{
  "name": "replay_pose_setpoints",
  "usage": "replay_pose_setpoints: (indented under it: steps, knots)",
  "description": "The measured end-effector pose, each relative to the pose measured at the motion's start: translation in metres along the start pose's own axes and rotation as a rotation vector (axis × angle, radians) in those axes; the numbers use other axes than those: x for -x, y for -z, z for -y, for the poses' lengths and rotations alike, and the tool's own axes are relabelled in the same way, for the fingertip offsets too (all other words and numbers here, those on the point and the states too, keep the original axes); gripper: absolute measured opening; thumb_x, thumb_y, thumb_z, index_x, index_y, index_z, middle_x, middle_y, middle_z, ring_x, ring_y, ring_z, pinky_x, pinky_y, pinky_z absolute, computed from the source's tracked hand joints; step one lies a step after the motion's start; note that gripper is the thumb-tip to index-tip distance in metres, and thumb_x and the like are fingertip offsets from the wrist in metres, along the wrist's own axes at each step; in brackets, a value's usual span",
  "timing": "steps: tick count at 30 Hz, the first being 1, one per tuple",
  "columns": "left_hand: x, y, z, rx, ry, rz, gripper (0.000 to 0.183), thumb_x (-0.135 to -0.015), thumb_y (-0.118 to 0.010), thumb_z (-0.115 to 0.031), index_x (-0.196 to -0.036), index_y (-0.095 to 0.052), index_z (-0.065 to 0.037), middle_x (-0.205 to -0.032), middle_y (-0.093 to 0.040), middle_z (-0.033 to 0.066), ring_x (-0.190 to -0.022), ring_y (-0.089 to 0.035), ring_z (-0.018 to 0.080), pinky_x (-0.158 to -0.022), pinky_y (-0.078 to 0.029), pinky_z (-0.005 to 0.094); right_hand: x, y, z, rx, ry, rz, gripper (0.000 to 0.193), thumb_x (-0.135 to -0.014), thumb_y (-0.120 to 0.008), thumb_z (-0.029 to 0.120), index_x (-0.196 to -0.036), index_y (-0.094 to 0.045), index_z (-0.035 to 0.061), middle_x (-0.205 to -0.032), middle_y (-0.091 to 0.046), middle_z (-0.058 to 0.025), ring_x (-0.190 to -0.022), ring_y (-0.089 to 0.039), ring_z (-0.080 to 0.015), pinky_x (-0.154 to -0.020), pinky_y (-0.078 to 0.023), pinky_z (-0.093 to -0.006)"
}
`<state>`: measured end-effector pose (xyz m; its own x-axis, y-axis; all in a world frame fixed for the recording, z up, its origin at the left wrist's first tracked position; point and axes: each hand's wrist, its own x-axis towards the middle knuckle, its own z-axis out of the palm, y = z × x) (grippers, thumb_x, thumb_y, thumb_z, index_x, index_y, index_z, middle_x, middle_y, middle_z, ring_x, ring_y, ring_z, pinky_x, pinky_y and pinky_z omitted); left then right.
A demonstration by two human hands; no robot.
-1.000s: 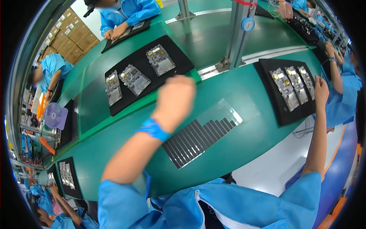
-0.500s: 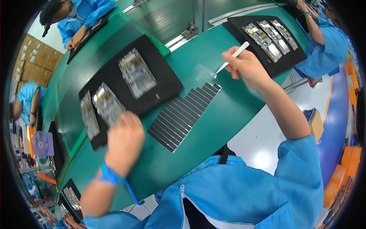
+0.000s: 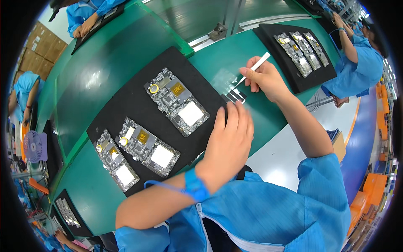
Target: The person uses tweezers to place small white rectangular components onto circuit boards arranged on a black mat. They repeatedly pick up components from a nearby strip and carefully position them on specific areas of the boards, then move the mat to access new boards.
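My right hand [image 3: 268, 80] grips white tweezers [image 3: 258, 63], their tip low over a crumpled clear film [image 3: 224, 80] and the end of a sheet of black strips [image 3: 236, 95]. My left hand [image 3: 228, 140], a blue band at its wrist, reaches across with its fingers stretched out beside the strips. It is slightly blurred and hides part of the sheet. Left of it lies a black pad [image 3: 126, 101] bearing three circuit boards: one on the right [image 3: 178, 103], one in the middle [image 3: 149, 147] and one at the left [image 3: 116, 161]. The pad covers most of the strips.
A second black pad [image 3: 289, 80] with three circuit boards [image 3: 299, 54] lies at the far right. Co-workers in blue sit at the far left and right. At the left edge are a purple fan [image 3: 35, 146] and another pad with boards [image 3: 69, 214].
The pad with three boards has shifted right and nearer, now over most of the strips. My left hand has swung right from the boards to the strips. My right hand still holds the tweezers.
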<state>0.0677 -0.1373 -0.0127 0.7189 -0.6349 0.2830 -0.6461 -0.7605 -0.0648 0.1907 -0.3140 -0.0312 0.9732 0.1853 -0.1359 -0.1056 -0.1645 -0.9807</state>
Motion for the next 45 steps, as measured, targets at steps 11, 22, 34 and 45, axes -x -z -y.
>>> replay_pose_setpoints:
  steps: [11, 22, 34, 45]
  knots:
    - [-0.015, -0.037, 0.005, 0.152, 0.043, -0.027, 0.058, -0.083, -0.059, -0.036, -0.119, -0.052, 0.008, -0.118, -0.052, 0.0224, -0.109, -0.049, 0.0319, -0.1, -0.034, 0.0425, -0.001, 0.0, 0.001, -0.078, 0.015, 0.016, 0.024, -0.085, -0.068, 0.02, -0.088, -0.05, 0.0057, -0.064, -0.057, -0.0041, -0.045, -0.046, -0.0059, -0.042, -0.034, -0.0188]
    - [0.054, 0.017, 0.017, 0.167, 0.345, 0.056, 0.068, -0.073, -0.069, -0.034, -0.119, -0.049, 0.012, -0.12, -0.048, 0.0308, -0.113, -0.047, 0.0404, -0.094, -0.04, 0.0441, 0.022, -0.097, 0.025, -0.437, 0.006, 0.009, 0.028, -0.085, -0.068, 0.018, -0.094, -0.045, 0.0039, -0.064, -0.061, -0.009, -0.041, -0.049, -0.0076, -0.038, -0.036, -0.0185]
    - [0.071, 0.003, 0.03, 0.031, 0.295, 0.064, 0.065, -0.075, -0.065, -0.036, -0.114, -0.053, 0.014, -0.114, -0.051, 0.0313, -0.107, -0.05, 0.0416, -0.094, -0.043, 0.0452, 0.026, -0.125, 0.016, -0.254, 0.07, -0.024, 0.028, -0.087, -0.066, 0.014, -0.091, -0.04, 0.0036, -0.065, -0.062, -0.0116, -0.046, -0.056, -0.0087, -0.042, -0.044, -0.0188]
    - [0.072, 0.002, 0.03, -0.018, 0.28, 0.078, 0.065, -0.073, -0.065, -0.036, -0.112, -0.054, 0.015, -0.113, -0.052, 0.0313, -0.106, -0.051, 0.0417, -0.093, -0.045, 0.0444, 0.032, -0.131, 0.016, -0.198, 0.121, -0.071, 0.026, -0.088, -0.064, 0.011, -0.09, -0.04, 0.0038, -0.065, -0.063, -0.012, -0.048, -0.058, -0.0097, -0.043, -0.046, -0.0189]
